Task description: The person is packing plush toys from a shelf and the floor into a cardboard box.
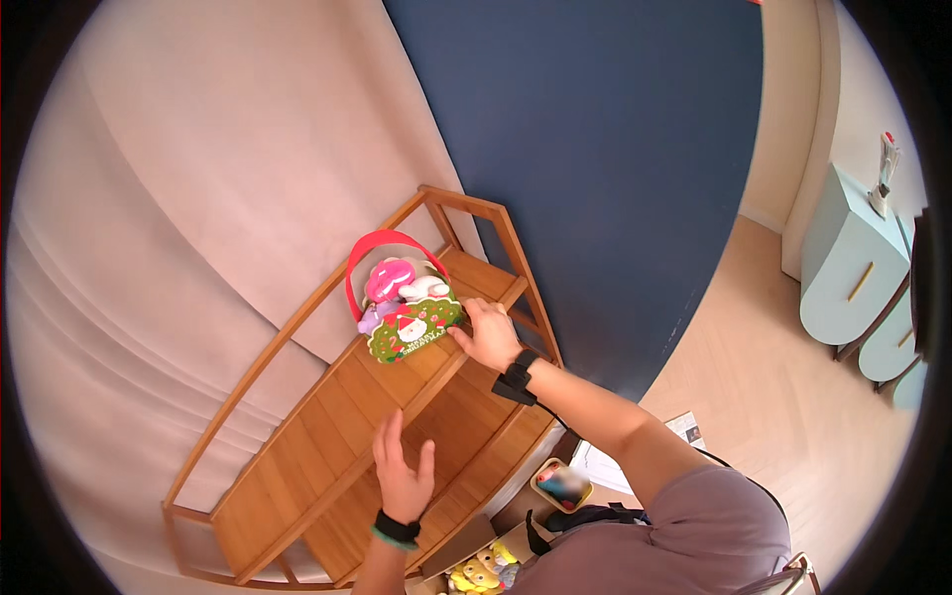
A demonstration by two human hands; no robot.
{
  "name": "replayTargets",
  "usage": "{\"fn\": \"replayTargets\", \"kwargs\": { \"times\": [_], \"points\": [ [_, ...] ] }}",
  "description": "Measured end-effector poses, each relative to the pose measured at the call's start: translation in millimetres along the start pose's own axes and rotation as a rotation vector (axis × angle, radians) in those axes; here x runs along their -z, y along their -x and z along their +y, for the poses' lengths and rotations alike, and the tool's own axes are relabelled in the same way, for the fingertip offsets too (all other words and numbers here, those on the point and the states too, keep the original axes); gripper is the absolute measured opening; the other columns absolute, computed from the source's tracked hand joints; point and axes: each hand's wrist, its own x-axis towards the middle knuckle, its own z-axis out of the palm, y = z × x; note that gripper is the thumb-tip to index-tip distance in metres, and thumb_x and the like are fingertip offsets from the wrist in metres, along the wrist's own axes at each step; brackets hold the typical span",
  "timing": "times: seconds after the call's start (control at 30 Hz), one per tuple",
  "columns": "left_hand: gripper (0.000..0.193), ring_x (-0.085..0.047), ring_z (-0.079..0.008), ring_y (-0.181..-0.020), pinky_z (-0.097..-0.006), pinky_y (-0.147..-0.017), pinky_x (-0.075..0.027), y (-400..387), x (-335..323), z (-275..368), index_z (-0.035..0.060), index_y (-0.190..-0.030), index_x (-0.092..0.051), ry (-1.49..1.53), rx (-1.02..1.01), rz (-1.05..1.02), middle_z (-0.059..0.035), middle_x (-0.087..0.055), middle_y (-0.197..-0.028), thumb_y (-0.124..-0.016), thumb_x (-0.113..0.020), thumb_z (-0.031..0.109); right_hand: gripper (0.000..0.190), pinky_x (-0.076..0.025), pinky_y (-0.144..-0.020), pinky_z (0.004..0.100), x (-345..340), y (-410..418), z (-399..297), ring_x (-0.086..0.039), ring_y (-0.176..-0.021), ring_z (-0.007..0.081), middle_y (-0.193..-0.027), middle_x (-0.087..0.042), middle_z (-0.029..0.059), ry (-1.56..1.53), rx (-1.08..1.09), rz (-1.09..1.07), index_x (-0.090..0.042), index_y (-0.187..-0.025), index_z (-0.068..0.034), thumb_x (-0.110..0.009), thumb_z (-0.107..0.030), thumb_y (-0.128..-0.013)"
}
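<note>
A green Christmas gift basket (pixel 413 331) with a red handle and a Santa picture stands on the top shelf of a wooden rack (pixel 320 439). Inside it are a pink plush toy (pixel 390 280), a white plush toy (pixel 424 288) and a purple plush toy (pixel 378 316). My right hand (pixel 487 335) is at the basket's right side, its fingers near or touching the edge; whether it grips is unclear. Lower down, my left hand (pixel 403 468) hovers by the shelf's front edge, fingers apart and holding nothing. Each wrist wears a black band.
Below the rack are a box of yellow plush toys (pixel 476 573) and a small yellow-rimmed basket (pixel 561 485) of mixed items, with papers (pixel 599 468) on the floor. A pale curtain (pixel 245 149) hangs behind; a dark blue panel (pixel 595 186) borders the rack. Light blue cabinets (pixel 848 268) stand far right.
</note>
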Motion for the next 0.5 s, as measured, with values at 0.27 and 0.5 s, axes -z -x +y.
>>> {"fn": "replayTargets", "kwargs": {
  "times": [0.27, 0.5],
  "points": [
    [0.072, -0.029, -0.0382, -0.116, -0.0422, -0.097, -0.024, -34.1, -6.3, -53.9, -0.0025, -0.127, -0.022, -0.146, 0.065, 0.018, -0.0266, -0.032, -0.123, -0.073, -0.062, 0.023, 0.041, -0.039, -0.078, 0.0385, 4.8, -5.4, 1.7, -0.053, -0.083, 0.0342, -0.088, -0.056, 0.0207, -0.057, -0.074, -0.094, -0.05, -0.097, 0.003, -0.064, -0.023, -0.069],
    [0.082, -0.029, -0.0382, -0.116, -0.041, -0.097, -0.025, -52.9, -16.4, -71.3, -0.0032, -0.128, -0.02, -0.019, 0.175, -0.002, -0.0275, -0.03, -0.124, -0.069, -0.066, 0.031, 0.041, -0.043, -0.075, 0.0393, 6.3, -9.7, 5.0, -0.055, -0.083, 0.035, -0.089, -0.057, 0.0213, -0.109, -0.092, -0.109, -0.051, -0.099, 0.001, -0.064, -0.025, -0.07]
  ]
}}
